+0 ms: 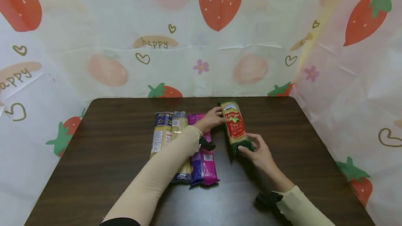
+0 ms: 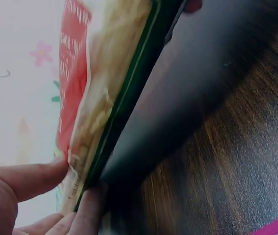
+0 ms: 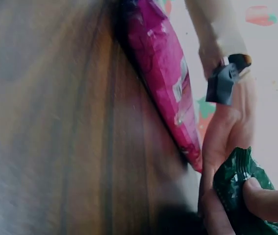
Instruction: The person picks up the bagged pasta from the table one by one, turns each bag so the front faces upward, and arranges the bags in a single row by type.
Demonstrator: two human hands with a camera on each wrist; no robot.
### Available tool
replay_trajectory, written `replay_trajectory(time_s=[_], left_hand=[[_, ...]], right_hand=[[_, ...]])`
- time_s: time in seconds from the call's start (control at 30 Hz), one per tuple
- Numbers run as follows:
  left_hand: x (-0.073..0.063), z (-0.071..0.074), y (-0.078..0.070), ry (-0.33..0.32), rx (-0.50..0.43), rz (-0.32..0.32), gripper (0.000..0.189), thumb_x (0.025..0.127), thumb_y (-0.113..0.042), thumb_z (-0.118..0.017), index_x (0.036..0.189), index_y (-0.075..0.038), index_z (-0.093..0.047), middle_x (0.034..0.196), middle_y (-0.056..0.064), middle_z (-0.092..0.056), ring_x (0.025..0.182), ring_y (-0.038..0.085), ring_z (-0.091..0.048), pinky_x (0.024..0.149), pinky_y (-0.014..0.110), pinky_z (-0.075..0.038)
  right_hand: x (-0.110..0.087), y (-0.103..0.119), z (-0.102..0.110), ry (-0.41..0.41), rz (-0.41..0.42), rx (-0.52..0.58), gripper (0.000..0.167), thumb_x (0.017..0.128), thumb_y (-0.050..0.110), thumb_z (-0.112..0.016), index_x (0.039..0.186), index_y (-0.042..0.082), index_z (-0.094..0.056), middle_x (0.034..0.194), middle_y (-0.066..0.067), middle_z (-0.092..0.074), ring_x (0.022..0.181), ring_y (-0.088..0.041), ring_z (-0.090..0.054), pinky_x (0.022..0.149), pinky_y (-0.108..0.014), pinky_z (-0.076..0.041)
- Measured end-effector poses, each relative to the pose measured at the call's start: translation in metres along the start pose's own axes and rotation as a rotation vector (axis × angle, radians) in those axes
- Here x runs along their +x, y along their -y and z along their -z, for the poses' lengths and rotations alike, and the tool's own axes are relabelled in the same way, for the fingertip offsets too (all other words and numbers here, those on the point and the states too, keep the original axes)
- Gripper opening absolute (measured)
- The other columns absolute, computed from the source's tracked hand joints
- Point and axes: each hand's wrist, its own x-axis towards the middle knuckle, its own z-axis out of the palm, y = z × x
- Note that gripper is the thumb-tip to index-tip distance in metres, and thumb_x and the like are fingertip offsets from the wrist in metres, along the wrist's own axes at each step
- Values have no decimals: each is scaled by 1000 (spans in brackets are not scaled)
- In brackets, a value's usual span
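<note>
A spaghetti packet [image 1: 236, 128] with a red label and green ends tilts above the right half of the table. My left hand [image 1: 211, 119] grips its far end along the left edge, thumb on the label side and fingers behind in the left wrist view. At the near end, my right hand [image 1: 259, 152] pinches the crinkled green wrapper [image 3: 234, 188] between thumb and fingers. In the left wrist view the packet [image 2: 110, 83] is held up off the wood, with a shadow beneath. Under the left forearm lies a pink-and-purple packet [image 1: 207, 168].
Beside the pink packet lie a clear pasta packet [image 1: 179, 123] and a blue-topped one [image 1: 162, 132], both partly hidden by the left sleeve [image 1: 163, 170]. All rest on a dark wooden table [image 1: 119, 132]. A strawberry-printed cloth [image 1: 188, 16] stands behind and at both sides.
</note>
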Motion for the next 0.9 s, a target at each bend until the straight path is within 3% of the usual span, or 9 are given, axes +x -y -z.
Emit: replay_trajectory(time_s=[0.23, 0.43, 0.53, 0.63, 0.73, 0.9], left_hand=[[-1, -5, -2, 40, 22, 25, 75, 103, -1, -70, 168, -2, -32, 172, 24, -32, 152, 38, -44, 120, 47, -44], [-1, -4, -3, 55, -17, 40, 74, 104, 0, -68, 168, -2, -30, 173, 24, -28, 149, 38, -48, 119, 44, -46], [0, -1, -3, 62, -26, 47, 74, 105, -1, -67, 169, -2, -29, 174, 23, -27, 150, 37, -47, 119, 43, -46], [0, 1, -3, 76, -22, 53, 72, 106, -3, -66, 169, -2, -30, 174, 22, -26, 149, 36, -49, 119, 41, -46], [-3, 4, -5, 105, 29, 40, 67, 108, -5, -65, 167, 0, -33, 172, 24, -31, 146, 35, -53, 118, 40, -48], [-12, 14, -10, 134, 210, -46, 55, 109, -10, -64, 159, 3, -47, 158, 27, -50, 138, 35, -58, 115, 42, -50]], right_hand=[[8, -1, 4, -7, -7, -129, 57, 101, 8, -77, 149, -1, -48, 135, -33, -66, 111, -27, -72, 76, -23, -55], [13, -6, 11, 7, 24, -295, 57, 101, 13, -79, 148, -1, -50, 149, -30, -58, 137, -45, -58, 102, -48, -53], [15, -7, 13, 11, 33, -342, 58, 101, 14, -79, 149, -1, -50, 146, -31, -58, 134, -48, -56, 105, -58, -49], [16, -6, 15, 20, 37, -398, 60, 100, 18, -80, 150, 1, -51, 137, -30, -63, 126, -46, -58, 100, -59, -51], [17, -5, 18, 32, 33, -440, 61, 100, 21, -81, 150, 2, -52, 133, -29, -65, 125, -46, -60, 100, -61, -52], [17, -7, 23, 44, 30, -510, 63, 100, 23, -81, 151, 0, -51, 135, -31, -60, 123, -47, -59, 101, -62, -51]])
